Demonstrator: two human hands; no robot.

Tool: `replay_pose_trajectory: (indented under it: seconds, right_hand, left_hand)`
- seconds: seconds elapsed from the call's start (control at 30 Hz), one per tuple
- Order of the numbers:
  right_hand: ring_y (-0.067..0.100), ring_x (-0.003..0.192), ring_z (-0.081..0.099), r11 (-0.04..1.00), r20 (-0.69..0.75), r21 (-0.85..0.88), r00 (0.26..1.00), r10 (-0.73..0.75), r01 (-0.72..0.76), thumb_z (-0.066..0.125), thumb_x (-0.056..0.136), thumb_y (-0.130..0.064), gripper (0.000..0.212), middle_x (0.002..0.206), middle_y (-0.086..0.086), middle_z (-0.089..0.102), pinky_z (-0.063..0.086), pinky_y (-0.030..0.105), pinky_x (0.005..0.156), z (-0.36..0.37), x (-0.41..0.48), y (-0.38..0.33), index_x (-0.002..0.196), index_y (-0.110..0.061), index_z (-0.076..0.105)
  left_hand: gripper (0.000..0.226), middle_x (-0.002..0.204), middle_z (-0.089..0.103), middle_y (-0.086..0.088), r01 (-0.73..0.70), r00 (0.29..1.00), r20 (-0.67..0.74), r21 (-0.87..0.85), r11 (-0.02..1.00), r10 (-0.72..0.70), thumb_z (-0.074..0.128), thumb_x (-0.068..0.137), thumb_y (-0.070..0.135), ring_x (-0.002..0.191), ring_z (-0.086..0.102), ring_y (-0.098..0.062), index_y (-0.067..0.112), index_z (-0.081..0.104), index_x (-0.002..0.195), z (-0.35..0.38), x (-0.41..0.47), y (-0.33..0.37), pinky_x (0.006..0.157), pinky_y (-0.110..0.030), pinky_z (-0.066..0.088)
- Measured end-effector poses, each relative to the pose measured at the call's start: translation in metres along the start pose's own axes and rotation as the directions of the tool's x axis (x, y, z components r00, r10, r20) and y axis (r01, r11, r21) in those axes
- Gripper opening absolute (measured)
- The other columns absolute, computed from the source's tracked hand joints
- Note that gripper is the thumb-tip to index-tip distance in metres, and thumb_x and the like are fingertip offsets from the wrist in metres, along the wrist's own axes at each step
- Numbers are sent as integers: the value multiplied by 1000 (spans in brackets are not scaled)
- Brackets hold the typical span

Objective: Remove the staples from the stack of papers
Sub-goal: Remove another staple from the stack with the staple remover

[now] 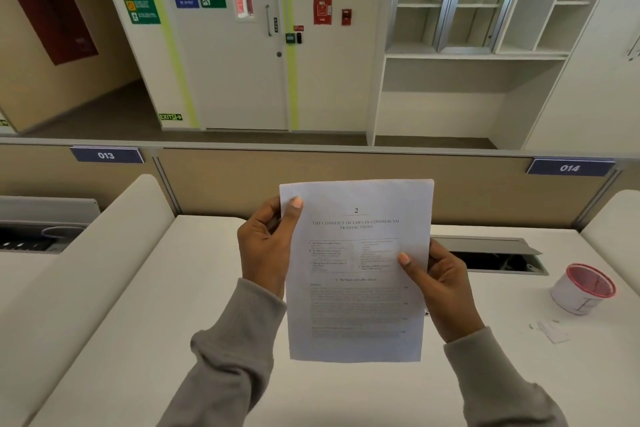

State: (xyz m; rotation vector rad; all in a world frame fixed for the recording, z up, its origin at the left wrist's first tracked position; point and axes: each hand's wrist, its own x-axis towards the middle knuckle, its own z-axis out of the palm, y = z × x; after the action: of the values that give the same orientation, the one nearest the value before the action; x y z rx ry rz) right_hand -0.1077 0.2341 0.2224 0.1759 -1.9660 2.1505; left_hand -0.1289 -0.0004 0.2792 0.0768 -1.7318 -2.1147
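Note:
A stack of papers (pixel 356 305) with printed text, headed "2", is held upright above the white desk (pixel 173 322). My left hand (pixel 266 250) grips its left edge, thumb pressed near the top left corner. My right hand (pixel 440 284) grips the right edge at mid height, thumb on the front page. No staple can be made out at this size; the top left corner is partly covered by my thumb.
A small white tub with a red rim (pixel 583 289) lies tilted at the right of the desk, with white scraps (pixel 552 331) in front of it. An open cable hatch (pixel 495 253) sits behind the papers. Padded dividers (pixel 114 236) flank the desk.

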Motion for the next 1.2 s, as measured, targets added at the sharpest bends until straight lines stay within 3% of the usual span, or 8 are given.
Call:
replay_pose_trajectory:
  seconds: [0.17,0.37,0.63,0.83,1.03,1.2]
  right_hand:
    - [33,93,71,1000,-15,-22,1000,-5,5,63,91,-8,25,108,8,73,60,45,76,1,-6,-3,116,-9,66]
    - [32,91,71,999,-24,-36,1000,2,-3,63,91,-10,25,107,7,73,60,45,76,1,-11,-2,116,-9,66]
    - [32,91,71,999,-40,-36,999,7,-8,65,90,-11,25,106,7,74,60,39,73,0,-8,2,115,-8,66]
    - [32,91,71,999,-62,-38,998,10,-12,64,91,-11,24,106,6,74,60,43,75,-3,1,6,115,-10,67]
    - [31,91,71,1000,-83,-21,997,5,-6,64,91,-11,24,107,6,74,60,42,75,-6,14,10,115,-9,66]
    - [29,92,72,1000,-124,15,992,-3,5,64,92,-8,21,107,6,74,61,38,74,-8,35,10,112,-8,67]
  left_hand:
    - [15,94,78,0,54,998,-28,-98,994,-57,72,84,27,84,75,-21,22,75,98,-2,-9,6,68,-32,61]
    - [16,96,78,0,77,996,-35,-118,990,-82,72,80,33,84,75,-21,26,76,94,-6,-15,6,70,-39,62]
    - [12,92,79,-1,122,989,-61,-198,973,-136,74,84,20,80,75,-19,18,76,96,-3,-11,2,73,-42,63]
    - [22,103,78,-5,139,989,-16,-198,970,-145,72,82,28,93,74,-28,18,76,101,0,-1,-4,78,-45,63]
    - [34,109,76,-2,173,979,121,-45,984,-166,68,84,35,98,73,-25,17,71,112,-4,6,-23,78,-43,61]
    - [20,104,77,0,129,952,259,145,981,-164,63,92,24,91,74,-29,16,70,109,-20,-9,-60,76,-40,62]
